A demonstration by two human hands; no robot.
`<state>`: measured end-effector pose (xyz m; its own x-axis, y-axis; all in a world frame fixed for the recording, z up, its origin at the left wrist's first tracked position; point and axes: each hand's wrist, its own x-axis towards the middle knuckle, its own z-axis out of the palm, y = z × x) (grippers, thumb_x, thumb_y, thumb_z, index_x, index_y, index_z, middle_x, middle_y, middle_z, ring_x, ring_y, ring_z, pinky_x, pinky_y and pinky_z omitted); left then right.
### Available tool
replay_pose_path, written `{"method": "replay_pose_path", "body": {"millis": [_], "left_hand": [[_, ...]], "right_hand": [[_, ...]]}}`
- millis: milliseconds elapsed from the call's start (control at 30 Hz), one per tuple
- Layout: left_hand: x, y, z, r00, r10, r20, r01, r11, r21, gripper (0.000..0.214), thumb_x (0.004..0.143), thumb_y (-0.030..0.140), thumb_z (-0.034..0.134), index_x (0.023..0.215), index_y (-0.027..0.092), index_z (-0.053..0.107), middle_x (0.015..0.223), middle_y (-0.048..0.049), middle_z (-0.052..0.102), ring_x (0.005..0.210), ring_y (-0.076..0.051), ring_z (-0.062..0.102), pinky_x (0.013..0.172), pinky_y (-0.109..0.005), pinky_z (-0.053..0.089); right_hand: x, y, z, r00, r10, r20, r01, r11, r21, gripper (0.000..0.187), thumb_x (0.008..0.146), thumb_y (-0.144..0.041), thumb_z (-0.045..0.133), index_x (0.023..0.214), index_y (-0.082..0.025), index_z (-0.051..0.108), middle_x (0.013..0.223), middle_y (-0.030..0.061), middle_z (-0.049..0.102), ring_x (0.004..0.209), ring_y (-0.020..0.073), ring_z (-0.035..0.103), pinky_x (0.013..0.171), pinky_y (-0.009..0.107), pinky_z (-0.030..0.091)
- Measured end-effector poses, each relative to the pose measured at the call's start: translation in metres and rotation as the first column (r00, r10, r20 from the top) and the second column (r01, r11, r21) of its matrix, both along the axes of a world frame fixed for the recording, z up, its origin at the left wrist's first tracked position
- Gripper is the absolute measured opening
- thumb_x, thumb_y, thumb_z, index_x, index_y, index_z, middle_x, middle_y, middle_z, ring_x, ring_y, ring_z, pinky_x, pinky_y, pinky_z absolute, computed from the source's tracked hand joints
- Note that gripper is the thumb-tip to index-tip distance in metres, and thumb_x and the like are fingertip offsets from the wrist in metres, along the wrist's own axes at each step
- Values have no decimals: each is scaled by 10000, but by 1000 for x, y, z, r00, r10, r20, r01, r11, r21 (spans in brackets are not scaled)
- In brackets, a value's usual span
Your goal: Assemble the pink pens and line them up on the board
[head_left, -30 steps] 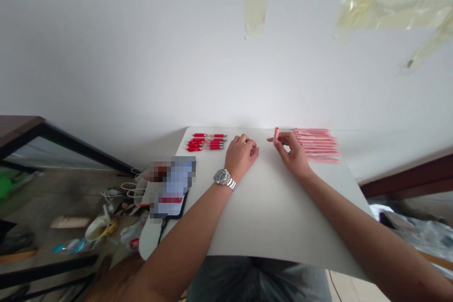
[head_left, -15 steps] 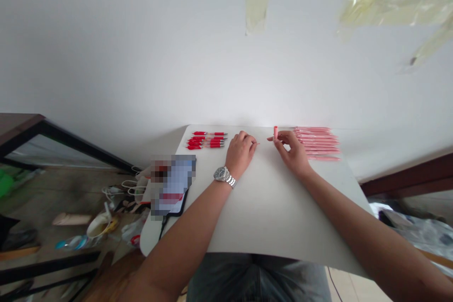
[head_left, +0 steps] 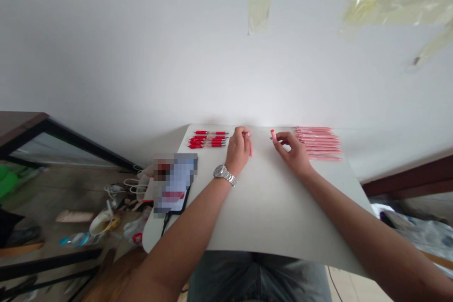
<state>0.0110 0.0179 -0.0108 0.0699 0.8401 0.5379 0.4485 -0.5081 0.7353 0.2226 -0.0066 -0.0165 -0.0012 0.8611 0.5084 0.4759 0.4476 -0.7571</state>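
My left hand (head_left: pixel 238 149), with a metal watch on its wrist, is closed on a thin pink pen part (head_left: pixel 250 147) that sticks out below the fingers. My right hand (head_left: pixel 292 151) pinches a short pink cap-like piece (head_left: pixel 272 135) between thumb and fingers. Both hands hover over the far middle of the white table (head_left: pixel 269 203). To the left of my left hand lies a row of several red pens (head_left: pixel 208 139). Right of my right hand lies a stack of several pink pens (head_left: pixel 319 143).
A phone (head_left: pixel 176 184) with a cable rests at the table's left edge. Below on the left floor are cables, a cup and clutter (head_left: pixel 102 222). A white wall (head_left: pixel 212 56) with taped strips rises behind the table. Dark furniture stands at both sides.
My left hand has lifted and turned, now showing a thin pink piece hanging from its fingers. My right hand has tipped its short pink piece slightly leftward and lower.
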Motion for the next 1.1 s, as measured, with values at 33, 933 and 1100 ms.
{"method": "replay_pose_path", "body": {"millis": [33,933,1100], "left_hand": [[0,0,0,1000,-13,14,13,1000,-24,143,1081,346,416,1101,232,498,859,-28,640,770,-176,647,749,-319,498],[-11,15,-3,958,-73,278,90,995,-51,276,1013,355,578,1206,247,743,1026,-70,707,934,-184,695,871,-323,559],[-8,15,-4,913,-86,399,142,983,-114,237,976,361,650,1177,236,631,949,-44,710,893,-174,714,852,-322,570]], "right_hand": [[0,0,0,1000,-2,0,2,1000,6,284,980,-508,629,1070,-240,660,1031,59,739,874,204,714,816,380,602],[0,0,2,957,15,289,-59,988,143,154,1007,-304,591,1102,-255,703,931,56,734,866,244,650,807,413,514],[1,1,0,957,9,288,-52,989,140,150,1000,-299,600,1100,-260,705,935,53,737,864,243,649,806,407,511]]}}
